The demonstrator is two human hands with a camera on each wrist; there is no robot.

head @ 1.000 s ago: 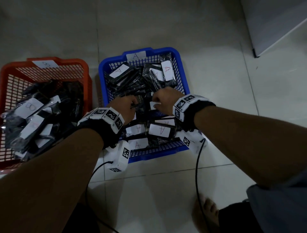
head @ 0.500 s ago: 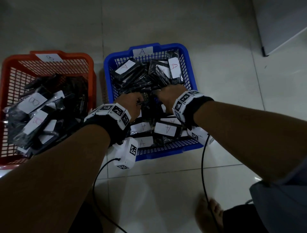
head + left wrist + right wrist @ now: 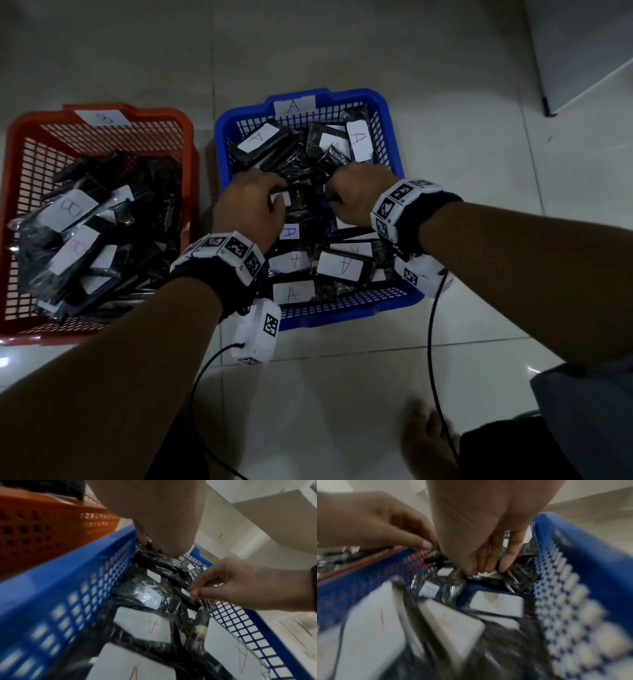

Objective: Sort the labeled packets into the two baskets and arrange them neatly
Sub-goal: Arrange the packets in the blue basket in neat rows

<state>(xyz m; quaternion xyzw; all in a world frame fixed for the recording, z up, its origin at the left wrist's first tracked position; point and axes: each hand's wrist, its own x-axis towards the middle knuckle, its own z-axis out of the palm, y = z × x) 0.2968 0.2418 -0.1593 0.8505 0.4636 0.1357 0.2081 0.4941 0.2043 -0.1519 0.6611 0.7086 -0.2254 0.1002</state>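
The blue basket [image 3: 388,137], tagged A, holds several black packets with white A labels [image 3: 339,265]. Both hands are in its middle. My left hand [image 3: 277,198] curls its fingers on a packet with a white label [image 3: 284,198]. My right hand [image 3: 334,195] pinches a black packet [image 3: 187,598] by its edge; its fingers [image 3: 488,563] press into the crinkled wrap. The red basket [image 3: 102,135], tagged B, sits to the left with a heap of B-labelled packets [image 3: 68,210].
The baskets stand side by side on pale floor tiles [image 3: 462,205]. A white cabinet corner [image 3: 582,68] is at the far right. Cables hang from both wrist cameras [image 3: 431,342], and a bare foot [image 3: 424,442] rests near the bottom edge.
Both hands have shifted slightly toward the far part of the blue basket and drawn a little apart, tugging at packets between them. The red basket's contents are unchanged.
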